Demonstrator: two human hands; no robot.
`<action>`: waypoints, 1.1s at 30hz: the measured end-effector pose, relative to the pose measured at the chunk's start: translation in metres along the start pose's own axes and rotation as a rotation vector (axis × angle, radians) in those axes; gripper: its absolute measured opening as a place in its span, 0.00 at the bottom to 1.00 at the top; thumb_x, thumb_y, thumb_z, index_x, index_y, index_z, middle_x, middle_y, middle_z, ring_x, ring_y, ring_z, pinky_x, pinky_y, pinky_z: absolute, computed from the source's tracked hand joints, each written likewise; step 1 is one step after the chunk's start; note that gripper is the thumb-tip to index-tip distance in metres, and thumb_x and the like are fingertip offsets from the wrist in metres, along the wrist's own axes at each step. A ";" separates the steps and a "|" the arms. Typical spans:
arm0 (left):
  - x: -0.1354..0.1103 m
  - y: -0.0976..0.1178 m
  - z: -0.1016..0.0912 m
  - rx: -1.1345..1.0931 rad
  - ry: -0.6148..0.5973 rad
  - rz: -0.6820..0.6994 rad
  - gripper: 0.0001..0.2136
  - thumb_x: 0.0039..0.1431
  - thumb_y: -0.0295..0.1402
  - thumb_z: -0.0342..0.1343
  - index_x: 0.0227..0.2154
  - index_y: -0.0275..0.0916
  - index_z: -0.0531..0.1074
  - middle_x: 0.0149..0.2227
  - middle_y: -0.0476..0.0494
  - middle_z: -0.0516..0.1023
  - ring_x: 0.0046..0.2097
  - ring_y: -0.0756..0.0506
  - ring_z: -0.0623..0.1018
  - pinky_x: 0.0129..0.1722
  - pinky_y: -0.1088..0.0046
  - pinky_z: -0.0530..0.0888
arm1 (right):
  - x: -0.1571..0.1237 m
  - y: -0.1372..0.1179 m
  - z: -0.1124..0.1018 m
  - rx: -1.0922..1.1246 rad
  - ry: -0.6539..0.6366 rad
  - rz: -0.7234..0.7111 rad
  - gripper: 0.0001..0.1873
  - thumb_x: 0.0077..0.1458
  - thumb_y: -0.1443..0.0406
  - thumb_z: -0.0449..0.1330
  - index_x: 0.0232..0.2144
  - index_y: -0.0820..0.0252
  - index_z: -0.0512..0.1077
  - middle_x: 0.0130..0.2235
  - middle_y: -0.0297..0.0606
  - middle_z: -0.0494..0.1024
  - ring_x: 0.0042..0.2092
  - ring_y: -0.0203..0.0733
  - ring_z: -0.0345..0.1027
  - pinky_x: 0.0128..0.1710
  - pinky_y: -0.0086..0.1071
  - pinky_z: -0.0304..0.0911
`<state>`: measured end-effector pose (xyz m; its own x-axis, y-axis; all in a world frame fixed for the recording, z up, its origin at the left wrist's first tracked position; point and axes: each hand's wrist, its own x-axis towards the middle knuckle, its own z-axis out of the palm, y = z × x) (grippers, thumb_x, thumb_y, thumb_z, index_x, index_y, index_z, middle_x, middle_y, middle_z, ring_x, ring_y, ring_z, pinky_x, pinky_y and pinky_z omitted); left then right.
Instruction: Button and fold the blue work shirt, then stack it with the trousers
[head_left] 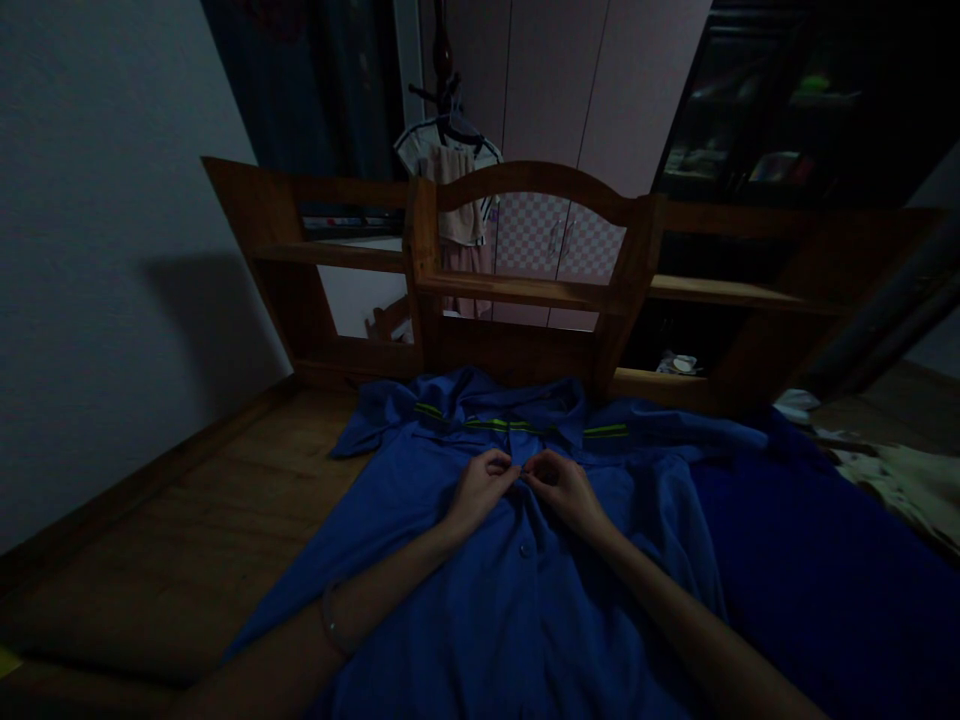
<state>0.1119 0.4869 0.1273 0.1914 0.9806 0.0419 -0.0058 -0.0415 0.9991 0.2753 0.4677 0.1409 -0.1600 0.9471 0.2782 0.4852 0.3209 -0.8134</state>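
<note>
A blue button-up shirt (450, 600) with yellow-green stripes across the chest lies spread out, its collar toward the wooden shelf. My left hand (484, 488) pinches the front placket below the collar. Close beside it, my right hand (561, 487) pinches the same strip of cloth, fingertips nearly meeting the left ones. Whatever small part sits between the fingertips is hidden. Lower on the placket a round button (525, 550) shows. A bracelet (331, 620) circles my left wrist.
Behind the shirt stands a wooden shelf unit (525, 292) with an arched top. Bare wooden boards (187, 520) lie to the left beside a pale wall (112, 250). Dark blue cloth (817, 590) covers the right side. Clothes (454, 190) hang on a rack beyond.
</note>
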 end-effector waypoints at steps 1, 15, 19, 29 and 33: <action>0.000 0.000 0.000 0.005 0.006 0.001 0.11 0.47 0.37 0.61 0.29 0.35 0.70 0.25 0.48 0.74 0.27 0.49 0.75 0.27 0.77 0.70 | 0.000 -0.001 0.000 -0.012 -0.002 -0.007 0.08 0.52 0.62 0.59 0.33 0.61 0.72 0.31 0.35 0.76 0.32 0.37 0.70 0.32 0.28 0.62; 0.001 0.000 -0.003 -0.018 0.040 -0.046 0.07 0.43 0.29 0.57 0.26 0.37 0.64 0.20 0.55 0.67 0.22 0.54 0.67 0.22 0.81 0.59 | -0.002 0.004 0.002 0.114 -0.016 0.013 0.12 0.51 0.59 0.61 0.36 0.60 0.71 0.31 0.34 0.75 0.32 0.36 0.70 0.31 0.27 0.62; 0.000 0.002 -0.003 -0.045 -0.026 -0.065 0.12 0.44 0.31 0.57 0.33 0.38 0.64 0.22 0.55 0.69 0.21 0.54 0.67 0.21 0.81 0.58 | 0.000 0.011 0.004 0.203 -0.018 0.058 0.14 0.52 0.56 0.60 0.34 0.61 0.71 0.29 0.34 0.74 0.29 0.36 0.69 0.28 0.26 0.62; 0.001 -0.002 -0.004 -0.058 -0.087 0.041 0.13 0.46 0.30 0.60 0.35 0.37 0.64 0.30 0.50 0.74 0.30 0.51 0.74 0.30 0.78 0.67 | 0.000 0.007 0.002 0.199 -0.008 0.075 0.15 0.53 0.54 0.58 0.33 0.61 0.71 0.30 0.36 0.75 0.29 0.37 0.70 0.28 0.27 0.64; -0.003 0.004 -0.001 0.094 -0.056 0.147 0.12 0.47 0.30 0.59 0.35 0.38 0.66 0.31 0.48 0.74 0.33 0.49 0.75 0.33 0.76 0.70 | -0.001 0.005 0.002 0.204 0.011 0.073 0.17 0.53 0.52 0.58 0.32 0.61 0.71 0.28 0.35 0.75 0.27 0.37 0.69 0.27 0.28 0.63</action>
<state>0.1101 0.4840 0.1311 0.2501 0.9504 0.1847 0.0539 -0.2042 0.9775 0.2762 0.4682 0.1357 -0.1210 0.9681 0.2193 0.3113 0.2468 -0.9177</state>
